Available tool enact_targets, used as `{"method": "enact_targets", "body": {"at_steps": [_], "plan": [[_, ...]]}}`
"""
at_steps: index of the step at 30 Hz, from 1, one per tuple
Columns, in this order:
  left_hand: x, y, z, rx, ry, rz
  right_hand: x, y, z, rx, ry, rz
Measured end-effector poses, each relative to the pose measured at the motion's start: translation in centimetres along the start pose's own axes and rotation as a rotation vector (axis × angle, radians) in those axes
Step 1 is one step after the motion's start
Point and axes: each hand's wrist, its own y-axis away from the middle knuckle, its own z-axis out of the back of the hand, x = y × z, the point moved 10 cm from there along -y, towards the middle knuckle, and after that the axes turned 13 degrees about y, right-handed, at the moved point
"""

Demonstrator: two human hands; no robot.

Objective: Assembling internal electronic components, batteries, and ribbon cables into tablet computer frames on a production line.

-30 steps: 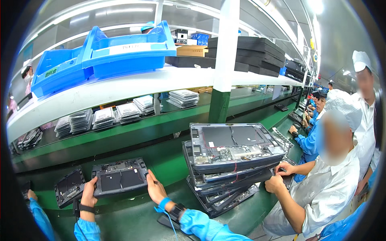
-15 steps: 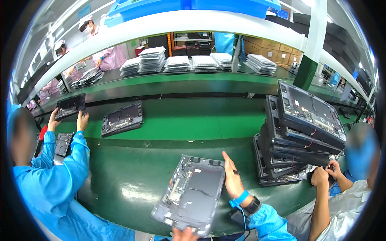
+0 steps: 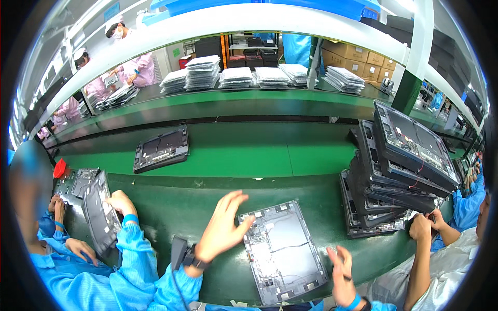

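An opened laptop base [image 3: 290, 248], dark-framed with bare circuit board and flat dark panels, lies on the green bench in front of me. My left hand [image 3: 222, 228] is open beside its upper left corner, fingers stretched and thumb tip close to the edge; whether it touches, I cannot tell. At the lower right edge, my right hand [image 3: 342, 274] is open too, with fingers apart and nothing in it. Another similar base [image 3: 162, 149] lies farther back on the bright green strip.
A leaning stack of similar bases [image 3: 394, 181] stands at the right, next to a co-worker's hands [image 3: 425, 223]. At the left, a co-worker in blue holds a base [image 3: 101, 212]. White packs [image 3: 202, 72] line the rear shelf under a white rail [image 3: 233, 26].
The laptop base, previously held up tilted in my hands, now lies on the bench, and both hands have let go. My left hand moved up to the left. The left co-worker's base came lower.
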Motion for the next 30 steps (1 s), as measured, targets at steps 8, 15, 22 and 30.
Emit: {"method": "enact_targets", "body": {"at_steps": [8,15,22,30], "plan": [[5.5,0.8,-3.8,0.301,-0.15,0.307,-3.1,1.2,-5.0,-0.283,-0.237,-0.137],[2.9,11.9,-0.3,0.18,-0.082,0.566,1.6,-12.9,-3.2,0.169,-0.373,0.043],[-1.6,9.3,1.9,0.046,-0.328,0.305,7.2,-12.7,1.6,0.048,-0.022,0.35],[-2.7,7.6,-3.4,0.607,-0.29,-0.211,5.2,-4.7,-4.4,0.424,-0.44,0.007]]}}
